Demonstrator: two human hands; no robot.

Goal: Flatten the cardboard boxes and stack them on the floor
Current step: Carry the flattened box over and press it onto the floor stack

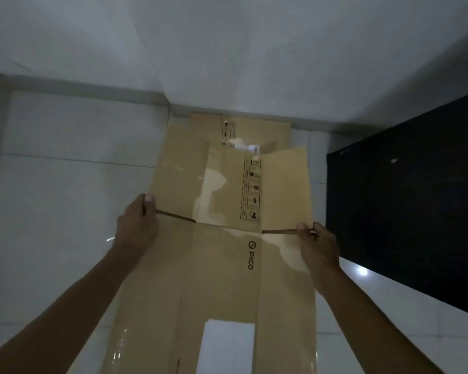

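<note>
Two hands hold one flattened cardboard box (216,238) above the tiled floor (65,184): the left hand (137,225) pinches its left edge, the right hand (319,245) its right edge. Another flattened box (254,128) lies beyond, against the wall (227,49).

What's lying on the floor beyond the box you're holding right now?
Another flattened cardboard box lies on the tiled floor against the wall, with handling symbols printed on it. The held box, gripped by left hand and right hand, covers its near part.
</note>
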